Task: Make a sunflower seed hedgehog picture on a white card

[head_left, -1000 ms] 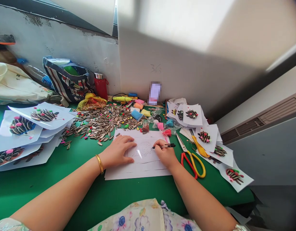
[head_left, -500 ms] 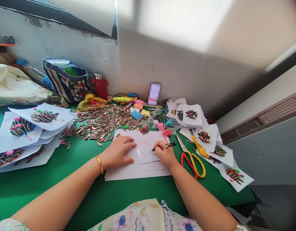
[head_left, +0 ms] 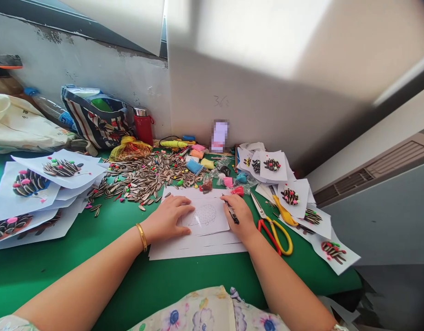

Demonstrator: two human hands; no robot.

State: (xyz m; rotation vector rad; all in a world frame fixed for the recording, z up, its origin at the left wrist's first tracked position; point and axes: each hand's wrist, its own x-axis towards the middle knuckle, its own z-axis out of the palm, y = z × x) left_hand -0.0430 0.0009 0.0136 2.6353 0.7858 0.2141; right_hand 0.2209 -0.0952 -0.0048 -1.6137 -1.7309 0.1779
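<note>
My left hand [head_left: 168, 216] lies flat with fingers spread over the left side of a small white sheet [head_left: 218, 224]. On that sheet is a line drawing of a hedgehog [head_left: 204, 214], its back covered in small marks. Larger white papers [head_left: 194, 246] lie beneath it. My right hand [head_left: 242, 219] rests at the sheet's right edge, closed around a black pen [head_left: 231, 212] that slants across the fingers, away from the drawing. Just right of this hand lie scissors [head_left: 279, 236] with one red and one yellow handle, blades slightly apart.
Striped sunflower seeds [head_left: 146, 177] are heaped behind my left hand. Coloured clay packets [head_left: 194, 166] lie beyond the papers. Seed-hedgehog cards are stacked at left [head_left: 65, 191] and right [head_left: 301, 186], with a yellow-handled tool [head_left: 283, 211]. A red flask [head_left: 143, 128] stands near the wall.
My right hand has drawn back from the drawing toward the sheet's right edge. The pen has swung round in the fingers, its tip off the hedgehog. My left hand stays put.
</note>
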